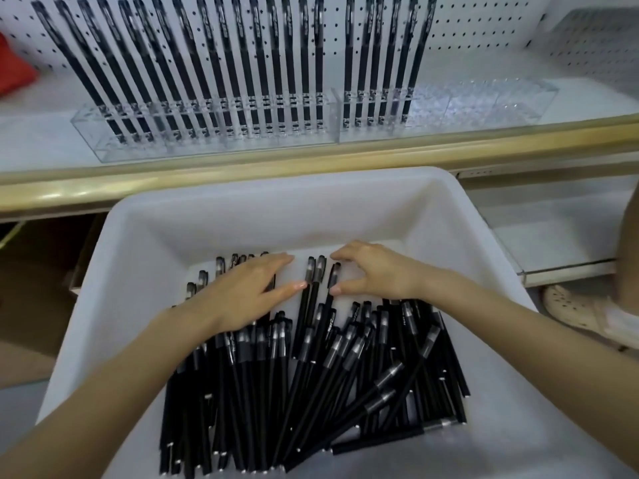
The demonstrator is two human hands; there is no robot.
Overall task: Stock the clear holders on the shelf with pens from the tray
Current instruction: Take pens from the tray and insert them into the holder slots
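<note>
A white tray point(432, 209) holds a heap of several black pens point(311, 375). My left hand point(242, 292) lies flat on the pens at the tray's left, fingers spread, thumb touching a small group of three pens point(316, 281). My right hand point(373, 271) curves around that group from the right, thumb and fingers apart, gripping nothing. On the shelf behind, the left clear holder point(103, 140) is filled with a row of upright black pens. The right clear holder point(484, 105) has several pens at its left end only.
A beige shelf rail point(311, 160) runs between tray and holders. White pegboard point(484, 29) backs the shelf. A red object point(14, 70) sits at far left. A lower shelf point(553, 236) and a light perforated shoe point(574, 309) are at the right.
</note>
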